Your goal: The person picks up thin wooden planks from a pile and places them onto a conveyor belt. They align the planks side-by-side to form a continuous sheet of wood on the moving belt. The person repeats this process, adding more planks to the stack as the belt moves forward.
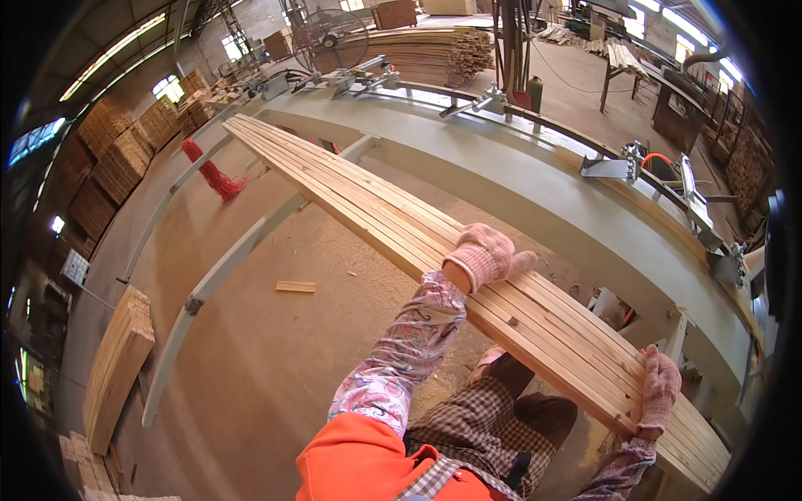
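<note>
Head view: long pale wooden slats (368, 203) are touched by pink-gloved left hand (484, 250) and right hand (660, 388), finger closure indiscernible; grey curved metal arms (224, 260) and red strands (219, 184) are seen above brown workshop floor (259, 367).

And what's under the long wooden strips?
A curved grey bar passes under the wooden strips, with brown floor below. The strips cover whatever lies straight beneath, so I can't see that part.

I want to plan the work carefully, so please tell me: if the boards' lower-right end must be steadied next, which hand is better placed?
Probably the right hand: it lies on the boards close to that end. The left hand rests farther up, nearer their middle.
</note>
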{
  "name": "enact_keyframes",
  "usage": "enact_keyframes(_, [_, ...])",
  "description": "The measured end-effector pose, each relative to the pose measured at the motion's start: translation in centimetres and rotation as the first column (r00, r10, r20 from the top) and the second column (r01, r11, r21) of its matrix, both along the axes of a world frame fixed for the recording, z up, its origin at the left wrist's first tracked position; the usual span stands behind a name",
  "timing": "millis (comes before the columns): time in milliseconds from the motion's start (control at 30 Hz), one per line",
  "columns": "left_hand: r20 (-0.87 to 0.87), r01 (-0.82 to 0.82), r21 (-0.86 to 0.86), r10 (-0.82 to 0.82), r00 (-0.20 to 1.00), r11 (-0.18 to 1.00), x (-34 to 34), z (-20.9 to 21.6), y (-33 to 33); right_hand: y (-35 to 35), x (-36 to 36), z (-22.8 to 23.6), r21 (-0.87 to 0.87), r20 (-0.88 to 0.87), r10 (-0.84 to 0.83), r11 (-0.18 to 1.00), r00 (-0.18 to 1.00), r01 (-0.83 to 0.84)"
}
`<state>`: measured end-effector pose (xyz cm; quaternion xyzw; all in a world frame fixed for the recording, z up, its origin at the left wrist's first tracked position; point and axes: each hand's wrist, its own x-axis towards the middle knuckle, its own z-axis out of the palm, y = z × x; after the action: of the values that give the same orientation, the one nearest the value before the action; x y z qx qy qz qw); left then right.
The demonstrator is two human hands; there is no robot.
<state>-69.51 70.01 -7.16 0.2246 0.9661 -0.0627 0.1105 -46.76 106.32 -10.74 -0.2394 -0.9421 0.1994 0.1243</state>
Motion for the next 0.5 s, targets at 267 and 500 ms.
enact_keyframes(267, [0.053,-0.045,0.020,0.044,0.998,0.999,0.4,-0.8,1.0,3.6,-1.0,-3.8,-0.090,-0.188,0.095,0.989,0.978,-0.114])
enact_keyframes(500, [0.059,0.076,-0.017,-0.075,0.995,0.997,1.6,0.5,0.8,4.0,-0.7,-3.4,-0.076,-0.128,0.081,0.993,0.988,-0.091])
